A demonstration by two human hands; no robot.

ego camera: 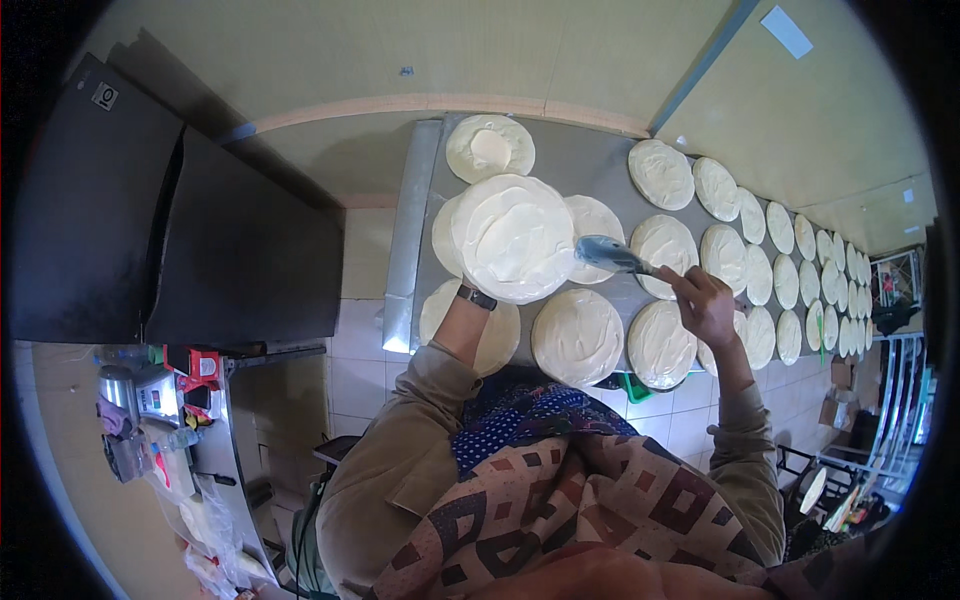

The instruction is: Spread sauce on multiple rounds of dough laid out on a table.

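My left hand is hidden beneath a round disc coated in white cream (514, 238); only the wrist with a dark watch (476, 297) shows, and the disc rests raised on that hand. In my right hand (705, 304) is the handle of a spatula (611, 255), its bluish, cream-smeared blade close to the disc's right edge. Below the raised disc, other pale rounds lie on the grey metal table (577, 154). One at the back (491, 148) has a smooth patch in its middle. Directly right of my left wrist lies a cream-covered round (577, 337).
Rows of cream-covered rounds (661, 174) run along the table to the far right. A wall (525, 52) bounds its back. At left stand a dark refrigerator (247, 247) and a side table with bottles, a kitchen scale (159, 394) and plastic bags (214, 517). Metal racks (892, 405) stand far right.
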